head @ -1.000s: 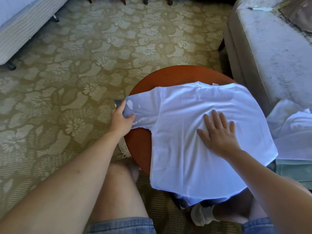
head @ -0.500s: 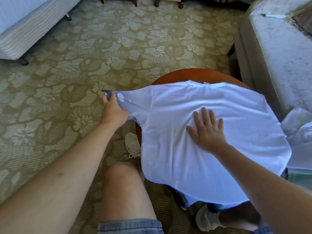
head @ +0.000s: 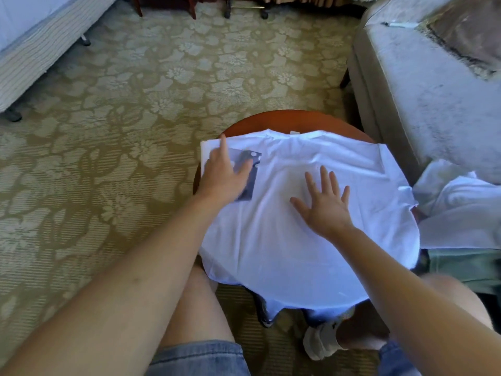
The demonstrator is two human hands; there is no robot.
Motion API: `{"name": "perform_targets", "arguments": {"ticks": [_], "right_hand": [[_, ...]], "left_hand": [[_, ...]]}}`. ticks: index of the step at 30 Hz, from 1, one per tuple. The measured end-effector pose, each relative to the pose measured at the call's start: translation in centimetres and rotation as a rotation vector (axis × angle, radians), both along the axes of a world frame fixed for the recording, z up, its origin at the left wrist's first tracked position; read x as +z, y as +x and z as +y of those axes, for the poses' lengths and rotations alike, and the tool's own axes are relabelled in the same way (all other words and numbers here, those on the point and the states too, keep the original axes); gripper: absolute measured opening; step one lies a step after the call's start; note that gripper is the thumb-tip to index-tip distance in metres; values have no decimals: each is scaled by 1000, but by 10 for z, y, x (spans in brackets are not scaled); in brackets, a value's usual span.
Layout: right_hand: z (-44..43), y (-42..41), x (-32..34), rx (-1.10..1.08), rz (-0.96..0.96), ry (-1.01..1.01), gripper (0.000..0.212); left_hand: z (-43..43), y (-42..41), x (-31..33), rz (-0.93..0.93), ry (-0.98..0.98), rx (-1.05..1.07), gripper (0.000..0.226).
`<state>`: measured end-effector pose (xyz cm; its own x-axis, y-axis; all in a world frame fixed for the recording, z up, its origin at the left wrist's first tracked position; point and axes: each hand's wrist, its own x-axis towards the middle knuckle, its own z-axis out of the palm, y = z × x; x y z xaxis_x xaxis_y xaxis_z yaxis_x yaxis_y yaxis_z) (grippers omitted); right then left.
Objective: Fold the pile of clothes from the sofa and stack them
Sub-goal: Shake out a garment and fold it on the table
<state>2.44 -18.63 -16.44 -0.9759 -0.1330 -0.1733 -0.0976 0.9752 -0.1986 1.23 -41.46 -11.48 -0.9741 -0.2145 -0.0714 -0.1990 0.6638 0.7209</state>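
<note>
White T-shirt (head: 311,240): lay spread back-up over a round reddish wooden table (head: 292,119) at frame centre, hem hanging off the near edge. Its left sleeve (head: 230,158) was folded inward onto the body, showing a dark printed patch; no lettering was legible. A small tag showed at the collar, unreadable.

Left hand (head: 222,175): open, palm down, pressing on the folded sleeve.

Right hand (head: 324,204): open, fingers spread, flat on the shirt's middle.

Further clothes (head: 458,210): white pieces heaped at right of frame, against a grey sofa (head: 423,85), with a green garment (head: 466,264) below them.

Floral carpet (head: 135,104): covered the floor. Bed edge (head: 35,52): upper left.
</note>
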Motion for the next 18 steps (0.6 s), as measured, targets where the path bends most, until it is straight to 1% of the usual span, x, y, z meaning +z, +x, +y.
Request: {"name": "perform_targets", "arguments": {"ticks": [2, 3, 4, 5, 8, 10, 11, 12, 14, 15, 16, 18], "right_hand": [[12, 4, -6, 0, -53, 31, 73], [15, 6, -10, 9, -71, 42, 73], [16, 9, -13, 15, -74, 47, 72], [16, 10, -16, 16, -67, 48, 71], [9, 9, -20, 15, -51, 52, 71], [1, 6, -21, 11, -37, 55, 72], [-3, 4, -23, 9, -28, 55, 72], [-6, 2, -24, 7, -19, 54, 72], [-10, 0, -27, 2, -3, 51, 73], [-11, -1, -28, -1, 4, 54, 73], [-11, -1, -29, -3, 10, 59, 73], [-11, -1, -29, -6, 18, 69, 73]], "left_hand": [[12, 9, -29, -258, -302, -178, 82], [16, 14, -40, -360, -409, -247, 80], [18, 18, -48, -409, -484, -287, 79], [18, 20, -55, -413, -537, -301, 78], [8, 21, -63, -333, -603, -255, 87], [-2, 18, -67, -245, -572, -182, 96], [-7, 18, -70, -176, -553, -147, 96], [-10, 19, -73, -88, -533, -115, 91], [-13, 24, -75, 150, -495, -22, 68], [-12, 24, -75, 230, -490, 45, 58], [-11, 23, -71, 238, -477, 105, 49], [-7, 17, -61, 115, -465, 156, 35]]}}
